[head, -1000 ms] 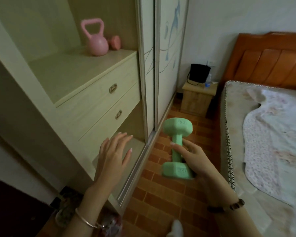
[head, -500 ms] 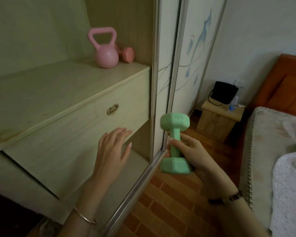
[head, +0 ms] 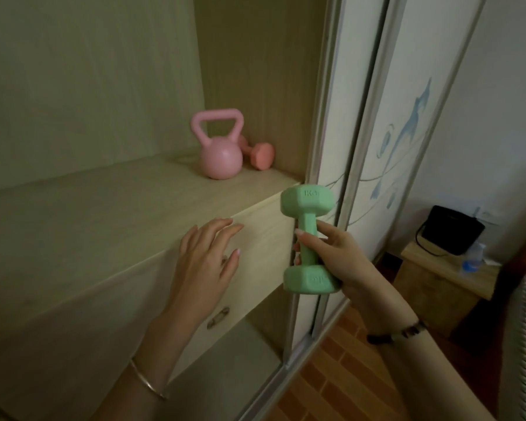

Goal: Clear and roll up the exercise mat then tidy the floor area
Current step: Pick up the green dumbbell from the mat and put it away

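My right hand (head: 334, 256) grips a mint-green dumbbell (head: 308, 241) by its handle and holds it upright in front of the wardrobe shelf's right corner. My left hand (head: 205, 262) hovers with straight, spread fingers before the top drawer front, holding nothing. On the wooden shelf (head: 104, 208) a pink kettlebell (head: 220, 150) stands near the back right. A pink dumbbell (head: 260, 154) lies behind it against the side wall. No exercise mat is in view.
Sliding wardrobe doors (head: 386, 141) stand just right of the shelf. Two drawers (head: 264, 238) sit under the shelf. A small bedside cabinet (head: 438, 275) with a black bag (head: 450, 230) and a bottle stands at right. The floor is brick-patterned (head: 340, 375).
I have come closer to the wardrobe and my view has risen. My right hand has lifted the green dumbbell up to shelf height. My left hand stays open in front of the drawers.
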Demonstrator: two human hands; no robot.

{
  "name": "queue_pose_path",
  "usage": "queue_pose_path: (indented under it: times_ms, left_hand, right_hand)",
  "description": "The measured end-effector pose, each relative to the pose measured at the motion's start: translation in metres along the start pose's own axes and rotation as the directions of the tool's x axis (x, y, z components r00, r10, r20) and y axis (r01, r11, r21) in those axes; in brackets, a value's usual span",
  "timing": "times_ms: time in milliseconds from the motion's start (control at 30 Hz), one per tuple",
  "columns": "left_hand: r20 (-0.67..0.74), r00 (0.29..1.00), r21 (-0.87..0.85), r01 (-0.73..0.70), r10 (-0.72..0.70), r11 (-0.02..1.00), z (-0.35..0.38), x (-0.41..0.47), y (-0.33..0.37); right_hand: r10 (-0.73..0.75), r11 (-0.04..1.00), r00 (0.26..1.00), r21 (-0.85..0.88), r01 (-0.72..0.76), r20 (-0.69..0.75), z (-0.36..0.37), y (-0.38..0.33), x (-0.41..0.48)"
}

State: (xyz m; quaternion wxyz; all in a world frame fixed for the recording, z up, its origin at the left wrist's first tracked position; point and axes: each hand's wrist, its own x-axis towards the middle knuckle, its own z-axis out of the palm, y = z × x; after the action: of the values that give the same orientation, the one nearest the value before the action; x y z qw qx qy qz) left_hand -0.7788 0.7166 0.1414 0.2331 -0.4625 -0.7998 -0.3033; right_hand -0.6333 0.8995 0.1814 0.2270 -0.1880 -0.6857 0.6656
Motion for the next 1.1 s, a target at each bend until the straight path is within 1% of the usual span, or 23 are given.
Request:
queue_pose_path:
  times_ms: [100, 167, 200, 233, 267, 300, 333, 400, 433, 467, 533, 667, 800, 933, 1100]
  left_hand:
    - [-0.062, 0.998, 0.029, 0.019, -0.017, 0.999, 0.003, 0.028, -0.017]
    - [-0.089, 0.996, 0.04, 0.02, -0.016, 0.999, 0.005, 0.044, -0.027]
    - [-0.095, 0.995, 0.047, 0.016, -0.012, 0.999, 0.007, 0.052, -0.031]
    - [-0.098, 0.995, 0.057, 0.013, -0.007, 0.998, 0.008, 0.058, -0.034]
    - [-0.099, 0.995, 0.068, 0.013, -0.006, 0.998, 0.009, 0.063, -0.037]
    - [-0.101, 0.995, 0.079, 0.015, -0.007, 0.997, 0.011, 0.067, -0.04]
    - [-0.103, 0.995, 0.087, 0.02, -0.011, 0.996, 0.013, 0.07, -0.042]
    - [-0.11, 0.994, 0.095, 0.032, -0.022, 0.995, 0.017, 0.074, -0.047]
    - [-0.113, 0.993, 0.103, 0.038, -0.026, 0.994, 0.019, 0.076, -0.05]
    - [-0.114, 0.993, 0.113, 0.044, -0.031, 0.993, 0.021, 0.078, -0.052]
    - [-0.11, 0.993, 0.128, 0.062, -0.048, 0.99, 0.026, 0.085, -0.057]
    - [-0.11, 0.99, 0.146, 0.101, -0.085, 0.984, 0.039, 0.101, -0.058]
    - [-0.114, 0.989, 0.161, 0.111, -0.093, 0.981, 0.053, 0.12, -0.055]
    - [-0.126, 0.988, 0.174, 0.109, -0.087, 0.979, 0.066, 0.134, -0.055]
    - [-0.134, 0.986, 0.199, 0.121, -0.095, 0.973, 0.087, 0.144, -0.058]
  right_hand:
    - [-0.138, 0.979, 0.99, -0.151, 0.136, -0.003, 0.008, -0.014, 0.04]
    - [-0.257, 0.919, 0.966, -0.306, 0.25, 0.017, 0.01, -0.019, 0.069]
    - [-0.323, 0.863, 0.946, -0.402, 0.307, 0.03, 0.011, -0.019, 0.085]
    - [-0.39, 0.779, 0.92, -0.518, 0.353, 0.04, 0.011, -0.018, 0.101]
    - [-0.46, 0.664, 0.887, -0.646, 0.376, 0.044, 0.012, -0.017, 0.116]
    - [-0.54, 0.53, 0.84, -0.756, 0.384, 0.049, 0.013, -0.017, 0.128]
    - [-0.627, 0.388, 0.776, -0.835, 0.39, 0.072, 0.014, -0.017, 0.14]
    - [-0.745, 0.138, 0.641, -0.898, 0.418, 0.185, 0.014, -0.015, 0.163]
    - [-0.765, 0.055, 0.6, -0.906, 0.42, 0.232, 0.014, -0.014, 0.174]
    - [-0.767, 0.001, 0.583, -0.907, 0.42, 0.269, 0.014, -0.011, 0.187]
    - [-0.75, -0.055, 0.58, -0.904, 0.423, 0.317, 0.012, -0.006, 0.212]
    - [-0.74, -0.116, 0.554, -0.884, 0.453, 0.381, 0.01, 0.002, 0.249]
    - [-0.708, -0.12, 0.57, -0.867, 0.484, 0.417, 0.008, 0.01, 0.283]
    - [-0.665, -0.17, 0.587, -0.859, 0.483, 0.461, 0.004, 0.022, 0.316]
    - [-0.649, -0.143, 0.59, -0.838, 0.526, 0.481, -0.001, 0.03, 0.334]
